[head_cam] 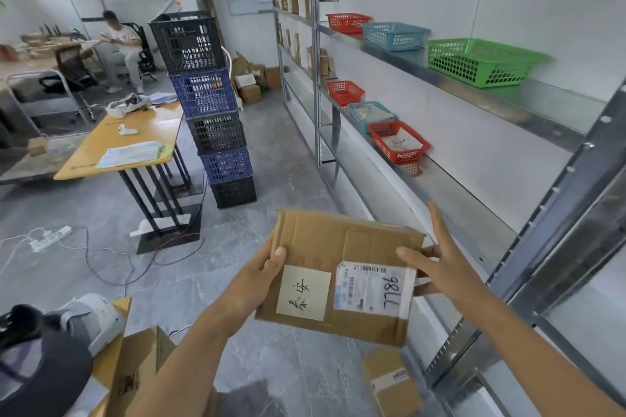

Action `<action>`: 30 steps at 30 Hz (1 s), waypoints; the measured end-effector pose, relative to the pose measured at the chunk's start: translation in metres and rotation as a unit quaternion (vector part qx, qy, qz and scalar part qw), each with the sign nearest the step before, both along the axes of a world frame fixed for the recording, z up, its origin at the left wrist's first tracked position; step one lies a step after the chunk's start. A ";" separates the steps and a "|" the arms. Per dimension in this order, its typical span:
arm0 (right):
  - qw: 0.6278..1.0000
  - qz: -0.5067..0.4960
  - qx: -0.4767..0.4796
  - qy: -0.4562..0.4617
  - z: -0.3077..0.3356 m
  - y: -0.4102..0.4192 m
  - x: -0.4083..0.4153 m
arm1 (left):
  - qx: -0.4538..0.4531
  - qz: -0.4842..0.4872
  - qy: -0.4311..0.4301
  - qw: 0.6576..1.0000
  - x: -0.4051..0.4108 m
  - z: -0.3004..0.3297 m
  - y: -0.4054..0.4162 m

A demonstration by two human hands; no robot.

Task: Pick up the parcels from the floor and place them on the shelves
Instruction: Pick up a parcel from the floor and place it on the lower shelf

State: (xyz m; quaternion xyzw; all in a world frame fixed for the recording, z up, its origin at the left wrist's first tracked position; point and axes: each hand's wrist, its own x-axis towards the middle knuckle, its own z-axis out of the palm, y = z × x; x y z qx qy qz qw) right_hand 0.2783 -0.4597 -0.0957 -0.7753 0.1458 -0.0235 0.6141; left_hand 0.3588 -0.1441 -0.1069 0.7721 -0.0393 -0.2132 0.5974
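I hold a flat brown cardboard parcel (342, 247) in front of me, above the floor. It carries a white note with handwriting and a shipping label marked 7786. My left hand (262, 276) grips its left edge with the thumb on top. My right hand (440, 267) holds its right edge, thumb on top and fingers spread behind. A smaller brown parcel (393, 382) lies on the floor below. The metal shelves (474, 200) run along the wall on my right.
Red, blue and green plastic baskets (481, 61) sit on the shelves. A stack of black and blue crates (216, 118) stands mid-floor beside an orange table (135, 135). Cables and a power strip (50, 239) lie on the floor. A person sits at the far left. An open carton (142, 366) is at bottom left.
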 end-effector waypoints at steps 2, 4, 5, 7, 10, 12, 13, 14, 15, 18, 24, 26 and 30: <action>1.000 0.029 0.009 0.004 0.008 -0.003 0.001 | -0.003 0.051 -0.076 0.996 0.005 0.010 0.001; 0.998 0.045 0.039 0.006 0.011 -0.004 0.001 | -0.026 0.104 -0.123 0.987 0.010 0.017 0.001; 0.997 0.049 0.054 0.009 0.008 -0.004 0.000 | -0.052 0.130 -0.129 0.982 0.011 0.018 -0.001; 0.997 0.044 0.055 0.007 0.000 0.000 0.000 | -0.129 0.162 -0.102 0.973 0.011 0.016 -0.010; 0.998 0.047 0.034 -0.006 -0.012 0.009 0.002 | -0.150 0.144 -0.062 0.976 0.003 0.004 -0.034; 0.998 0.062 0.011 -0.003 -0.014 0.013 0.003 | -0.123 0.110 -0.058 0.985 -0.003 -0.004 -0.049; 0.997 0.077 -0.008 0.010 -0.016 0.012 0.003 | -0.119 0.096 -0.045 0.987 -0.004 -0.006 -0.055; 0.995 0.091 -0.024 0.026 -0.015 0.011 0.002 | -0.108 0.084 -0.030 0.990 -0.004 -0.008 -0.060; 0.994 0.098 -0.037 0.044 -0.017 0.008 0.000 | -0.104 0.071 -0.022 0.992 -0.004 -0.011 -0.064; 0.993 0.093 -0.061 0.044 -0.022 -0.007 -0.005 | -0.099 0.046 -0.016 0.994 -0.001 -0.015 -0.077; 0.998 0.048 0.047 -0.019 -0.014 -0.030 -0.021 | -0.114 0.023 0.002 0.993 -0.005 -0.023 -0.114; 0.994 0.011 0.100 -0.036 -0.015 -0.041 -0.029 | -0.125 0.009 0.000 0.992 -0.008 -0.021 -0.129; 0.989 -0.061 0.119 -0.061 -0.007 -0.048 -0.051 | -0.128 -0.028 -0.009 0.991 -0.012 -0.009 -0.149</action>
